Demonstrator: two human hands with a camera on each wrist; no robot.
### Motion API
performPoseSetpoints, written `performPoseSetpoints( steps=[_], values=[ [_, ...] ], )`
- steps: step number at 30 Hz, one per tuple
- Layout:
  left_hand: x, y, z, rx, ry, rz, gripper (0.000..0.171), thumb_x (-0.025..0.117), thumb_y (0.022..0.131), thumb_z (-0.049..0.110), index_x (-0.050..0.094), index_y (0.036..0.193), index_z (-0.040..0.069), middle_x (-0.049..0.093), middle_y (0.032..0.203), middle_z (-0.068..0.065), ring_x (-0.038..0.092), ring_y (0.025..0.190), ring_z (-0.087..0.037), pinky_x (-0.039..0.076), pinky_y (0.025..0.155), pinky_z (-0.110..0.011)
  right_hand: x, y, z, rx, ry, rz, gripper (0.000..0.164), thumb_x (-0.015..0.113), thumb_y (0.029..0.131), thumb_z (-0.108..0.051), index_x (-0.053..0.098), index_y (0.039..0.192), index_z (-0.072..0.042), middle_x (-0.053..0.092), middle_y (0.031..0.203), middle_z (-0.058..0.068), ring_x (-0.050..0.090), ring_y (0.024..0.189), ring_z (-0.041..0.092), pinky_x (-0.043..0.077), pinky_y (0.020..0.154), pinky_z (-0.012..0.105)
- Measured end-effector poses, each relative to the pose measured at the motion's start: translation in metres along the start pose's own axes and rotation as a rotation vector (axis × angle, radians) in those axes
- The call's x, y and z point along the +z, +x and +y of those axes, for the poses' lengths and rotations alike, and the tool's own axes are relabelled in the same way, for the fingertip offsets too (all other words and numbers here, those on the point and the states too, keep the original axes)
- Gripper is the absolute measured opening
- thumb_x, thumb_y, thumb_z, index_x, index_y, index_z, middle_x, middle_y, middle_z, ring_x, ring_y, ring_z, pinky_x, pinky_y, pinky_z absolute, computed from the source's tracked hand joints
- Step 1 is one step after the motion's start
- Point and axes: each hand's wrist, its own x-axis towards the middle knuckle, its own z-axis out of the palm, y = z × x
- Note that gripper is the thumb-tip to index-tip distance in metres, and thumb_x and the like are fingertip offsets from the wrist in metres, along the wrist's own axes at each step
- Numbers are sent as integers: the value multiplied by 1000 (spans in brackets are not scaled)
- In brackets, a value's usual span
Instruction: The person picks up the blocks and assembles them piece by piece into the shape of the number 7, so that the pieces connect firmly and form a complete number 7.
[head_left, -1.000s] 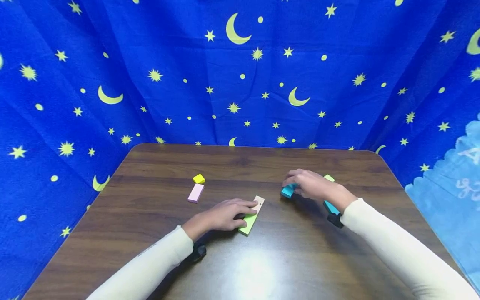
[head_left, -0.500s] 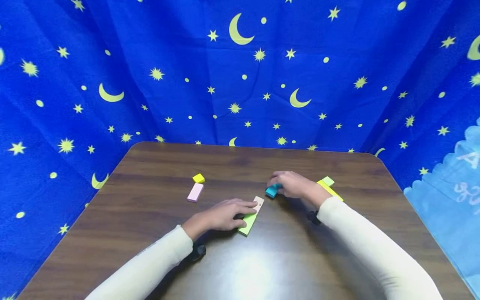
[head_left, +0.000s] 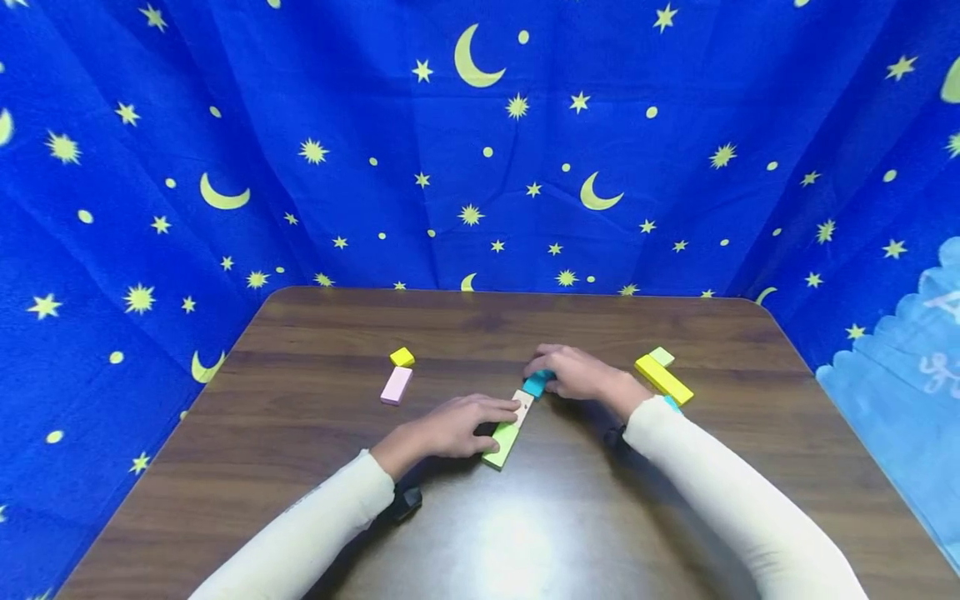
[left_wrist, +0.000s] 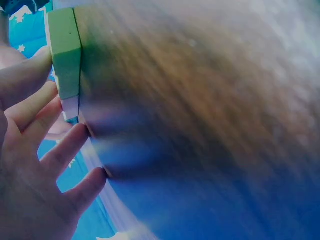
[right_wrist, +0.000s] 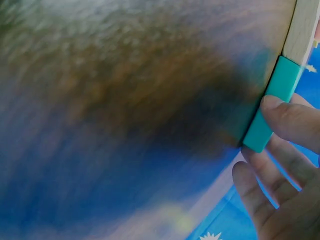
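A light green block (head_left: 504, 443) and a pale wooden block (head_left: 522, 403) lie end to end on the table in a slanted row. My left hand (head_left: 457, 427) rests on them, its fingers spread and fairly straight; in the left wrist view the thumb touches the green block (left_wrist: 66, 50). At the far end of the row my right hand (head_left: 576, 372) pinches a blue block (head_left: 537, 383). The right wrist view shows the thumb on the face of this blue block (right_wrist: 275, 100), whose end meets the pale block (right_wrist: 301, 35).
On the left of the wooden table (head_left: 315, 333) lie a yellow block (head_left: 402, 357) and a pink block (head_left: 396, 386). To the right are a long yellow block (head_left: 664, 380), a small light green block (head_left: 662, 357) and a blue block (head_left: 672, 403), partly hidden by the sleeve.
My right hand has carried the blue block leftward to the end of the pale block. The left hand has stayed on the row.
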Motion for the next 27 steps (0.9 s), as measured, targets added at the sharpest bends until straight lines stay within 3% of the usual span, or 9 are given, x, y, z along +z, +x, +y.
performPoseSetpoints(
  steps=[9, 16, 27],
  values=[
    [-3, 1, 3, -39, -6, -7, 51, 70, 92, 24, 57, 140, 15, 44, 157, 5, 45, 142, -25, 39, 116, -48, 5, 4, 3, -18, 10, 21, 34, 71, 83, 4, 73, 114, -9, 68, 113, 12, 66, 103, 28, 57, 91, 45],
    [-2, 0, 7, -76, -16, -35, 50, 69, 93, 24, 57, 141, 16, 42, 158, 6, 43, 144, -24, 38, 116, -49, 4, 4, -1, 32, 55, -35, 34, 67, 87, 3, 73, 118, -10, 68, 115, 11, 64, 105, 26, 55, 92, 45],
    [-3, 4, 3, -35, 19, 0, 51, 70, 91, 25, 58, 140, 16, 40, 159, 3, 43, 144, -26, 38, 116, -49, 1, 7, 0, 21, 49, -31, 34, 68, 85, 3, 73, 117, -11, 67, 115, 10, 63, 105, 26, 55, 92, 45]
  ],
)
